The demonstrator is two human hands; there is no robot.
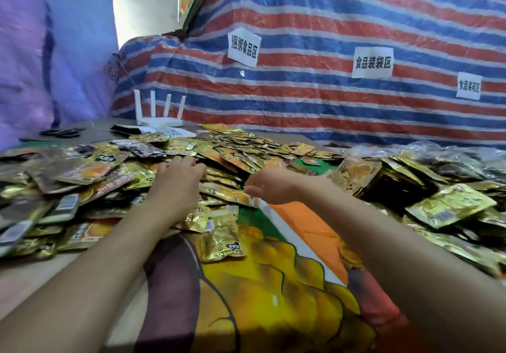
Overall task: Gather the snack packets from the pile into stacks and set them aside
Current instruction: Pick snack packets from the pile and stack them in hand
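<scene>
Desk [32,276], striped tarp [328,111] behind: snack packets [232,155] mostly loose.
Our left hand [178,174] flat on them; right hand [269,185] grip unclear.

snack packets [227,194]: metallised gold foil, glossy and crinkled, with bright glints along the creases; some backs carry a flatter white barcode patch.
stacked packets [449,205]: the same shiny foil, with sealed edges pressed flat.
tarpaulin [301,100]: woven plastic sheeting, striped, creased all over, with a slight sheen.
labels [372,62]: white paper, matt, with black print.
router [160,118]: white plastic, smooth, mostly matt.
counter cover [273,284]: printed cloth, matt, lying in soft folds.
purple sheet [41,51]: thin and faintly shiny; cannot tell whether it is film or cloth.
clear bags [443,150]: transparent plastic film, wrinkled and glossy.
</scene>
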